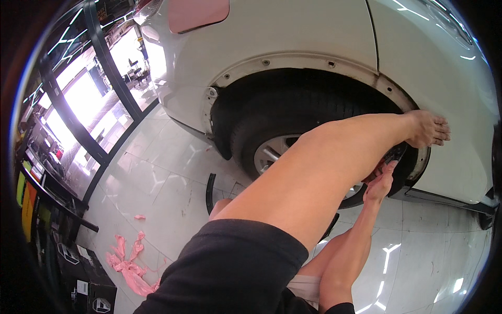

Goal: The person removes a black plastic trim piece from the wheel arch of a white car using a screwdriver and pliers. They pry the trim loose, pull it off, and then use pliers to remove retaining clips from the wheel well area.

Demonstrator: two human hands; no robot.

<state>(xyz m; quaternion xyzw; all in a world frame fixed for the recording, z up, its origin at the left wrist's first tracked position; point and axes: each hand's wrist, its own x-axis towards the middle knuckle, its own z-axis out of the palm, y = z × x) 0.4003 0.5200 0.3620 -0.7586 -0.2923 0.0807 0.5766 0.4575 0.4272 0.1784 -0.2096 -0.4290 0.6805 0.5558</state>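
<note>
A pale car fender [298, 39] with a bare wheel-arch lip [293, 58] surrounds a black tyre [293, 94] on a silver wheel [266, 154]. Several small holes and clips sit along that lip. My left arm reaches across the wheel, and my left hand [428, 129] lies flat on the panel beside the arch's right edge, fingers stretched out, holding nothing. Lower down, at the same end of the arch, my right hand [380, 183] is closed with the thumb up around a dark object [395, 153]. The wheel well's shadow and my left forearm partly hide it, so its kind is unclear.
A pink flap [198, 13] shows above the arch. Crumpled pink film [130, 264] lies on the glossy tiled floor [151, 183]. A black curved strip [210, 191] stands near the tyre. Shelving [57, 193] and dark boxes [94, 298] line the left, before glass doors [83, 99].
</note>
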